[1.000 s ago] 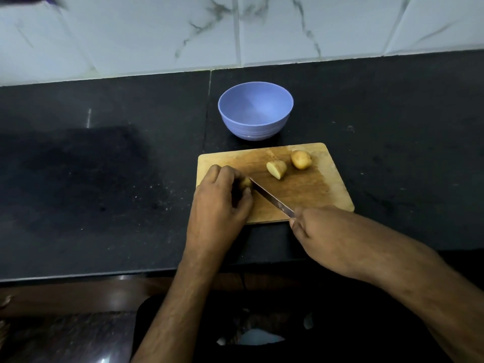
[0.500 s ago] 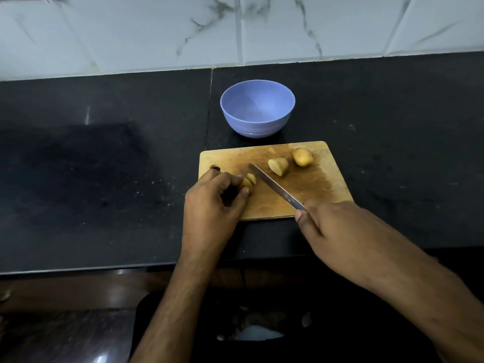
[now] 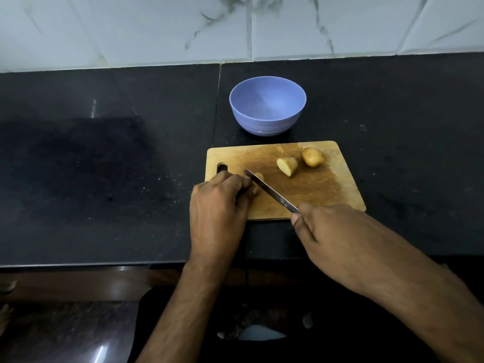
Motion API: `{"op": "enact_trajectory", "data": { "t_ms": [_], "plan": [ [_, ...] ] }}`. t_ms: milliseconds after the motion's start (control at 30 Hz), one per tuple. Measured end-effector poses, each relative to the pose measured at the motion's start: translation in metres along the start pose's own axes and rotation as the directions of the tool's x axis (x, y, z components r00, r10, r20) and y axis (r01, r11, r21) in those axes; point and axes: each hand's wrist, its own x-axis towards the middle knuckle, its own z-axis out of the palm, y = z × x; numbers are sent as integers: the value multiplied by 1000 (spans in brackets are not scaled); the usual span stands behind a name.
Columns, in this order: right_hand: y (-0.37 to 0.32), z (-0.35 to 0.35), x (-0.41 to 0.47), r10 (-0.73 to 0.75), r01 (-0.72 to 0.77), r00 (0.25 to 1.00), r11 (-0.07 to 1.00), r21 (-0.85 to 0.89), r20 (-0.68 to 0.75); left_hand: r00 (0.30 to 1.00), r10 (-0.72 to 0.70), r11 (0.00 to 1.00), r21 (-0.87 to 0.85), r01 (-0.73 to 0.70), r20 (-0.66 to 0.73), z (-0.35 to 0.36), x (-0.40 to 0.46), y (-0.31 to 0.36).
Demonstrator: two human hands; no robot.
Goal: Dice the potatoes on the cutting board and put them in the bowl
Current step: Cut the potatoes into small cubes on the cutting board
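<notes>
A wooden cutting board (image 3: pixel 314 189) lies on the black counter. My left hand (image 3: pixel 217 205) curls over a small potato piece (image 3: pixel 258 176) at the board's left side, mostly hiding it. My right hand (image 3: pixel 327 231) grips the handle of a knife (image 3: pixel 272 191), whose blade slants up-left with its tip at that piece. A cut potato half (image 3: pixel 287 165) and a whole small potato (image 3: pixel 312 156) lie further right on the board. The blue bowl (image 3: pixel 267 106) stands just behind the board, with nothing in it.
The black counter (image 3: pixel 104 166) spreads wide on the left and right of the board. A white marble-tiled wall (image 3: pixel 157 30) rises behind it. The counter's front edge (image 3: pixel 91 264) runs below my wrists.
The knife blade has moved left, back against the piece under my left hand. My left hand has closed over the cut pieces seen half a second ago.
</notes>
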Motion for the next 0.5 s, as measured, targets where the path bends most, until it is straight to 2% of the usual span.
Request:
{"op": "enact_trajectory", "data": {
  "t_ms": [267, 500],
  "plan": [
    [-5, 11, 28, 14, -13, 1000, 1000, -18, 24, 999, -40, 999, -9, 40, -6, 0, 0, 0],
    [17, 5, 3, 29, -26, 986, 999, -18, 165, 998, -64, 997, -53, 63, -15, -1, -1, 4]
  ]
}}
